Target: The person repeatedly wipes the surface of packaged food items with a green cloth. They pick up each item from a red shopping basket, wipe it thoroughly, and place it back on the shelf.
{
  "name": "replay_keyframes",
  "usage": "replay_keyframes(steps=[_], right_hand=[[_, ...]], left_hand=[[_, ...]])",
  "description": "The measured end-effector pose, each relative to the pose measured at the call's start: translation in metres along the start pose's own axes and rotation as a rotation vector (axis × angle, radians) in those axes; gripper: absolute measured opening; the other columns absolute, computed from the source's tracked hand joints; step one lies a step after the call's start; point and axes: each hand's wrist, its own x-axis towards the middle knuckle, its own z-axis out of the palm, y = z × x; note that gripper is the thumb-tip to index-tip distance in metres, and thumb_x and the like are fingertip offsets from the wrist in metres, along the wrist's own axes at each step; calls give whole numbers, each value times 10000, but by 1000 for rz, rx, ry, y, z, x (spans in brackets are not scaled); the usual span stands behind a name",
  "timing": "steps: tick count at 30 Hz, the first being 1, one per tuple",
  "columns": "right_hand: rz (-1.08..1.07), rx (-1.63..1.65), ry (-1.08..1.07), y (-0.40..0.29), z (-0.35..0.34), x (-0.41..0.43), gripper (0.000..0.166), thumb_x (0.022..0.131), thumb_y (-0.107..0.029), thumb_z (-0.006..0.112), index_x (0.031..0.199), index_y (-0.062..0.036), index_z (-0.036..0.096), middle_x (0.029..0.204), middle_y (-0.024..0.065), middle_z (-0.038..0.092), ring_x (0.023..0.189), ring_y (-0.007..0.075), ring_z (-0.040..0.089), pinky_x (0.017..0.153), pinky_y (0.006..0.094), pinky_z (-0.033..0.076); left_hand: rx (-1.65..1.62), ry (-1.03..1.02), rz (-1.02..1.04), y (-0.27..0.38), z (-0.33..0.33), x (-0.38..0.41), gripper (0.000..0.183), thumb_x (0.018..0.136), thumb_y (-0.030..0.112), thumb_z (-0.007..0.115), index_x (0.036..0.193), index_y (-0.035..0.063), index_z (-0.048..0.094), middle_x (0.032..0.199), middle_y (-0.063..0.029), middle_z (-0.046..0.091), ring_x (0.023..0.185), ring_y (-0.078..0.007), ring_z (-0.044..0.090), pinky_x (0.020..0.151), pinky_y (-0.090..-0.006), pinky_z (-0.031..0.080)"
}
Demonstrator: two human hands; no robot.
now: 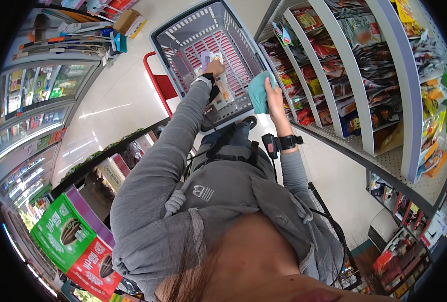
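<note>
A deep grey plastic shopping basket with slotted walls stands before me, and red shows through its lattice bottom. My left hand reaches down into it, at the upper end of several clear and printed packets. The fingertips there are partly hidden, so a firm hold on a packet cannot be made out. Beside the basket's right rim, my right hand grips a folded teal cloth, thumb on top. Both wrists carry black straps; the right one bears a small black device.
On the right, close to the basket, a shelf rack holds many bagged snacks. Glass-fronted coolers line the left. Behind my left arm stands a display with green and red bags. A red frame juts out left of the basket.
</note>
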Motion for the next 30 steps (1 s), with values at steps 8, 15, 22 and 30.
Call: replay_keyframes(steps=[8, 15, 22, 30], right_hand=[[93, 74, 33, 7, -7, 7, 425, 911, -384, 482, 982, 22, 582, 853, 43, 587, 768, 99, 532, 710, 256, 435], [98, 137, 37, 1, -3, 3, 403, 915, -363, 481, 1015, 16, 575, 886, 45, 586, 791, 97, 525, 708, 253, 430], [138, 566, -35, -19, -16, -27, 445, 935, -340, 434, 1198, 20, 445, 1157, 107, 542, 1061, 211, 526, 930, 339, 406], [-118, 515, -166, -55, -9, -78, 532, 944, -394, 372, 1293, 8, 347, 1305, 114, 422, 1179, 223, 425, 1002, 357, 327]], left_hand=[[492, -19, -37, 33, -3, -20, 570, 806, 457, 547, 1131, -9, 501, 1021, -150, 616, 959, -277, 611, 702, -471, 492], [347, 115, -22, 35, -3, -18, 546, 757, 342, 602, 1102, -37, 414, 975, -172, 626, 918, -330, 617, 773, -450, 471], [-323, 306, 213, 39, -28, -21, 404, 779, 173, 552, 1116, -25, 450, 974, -208, 606, 891, -332, 605, 754, -404, 484], [-1044, 3, 393, 107, -94, -190, 325, 874, 38, 430, 1197, 65, 422, 990, -61, 608, 882, -137, 610, 693, -252, 508]])
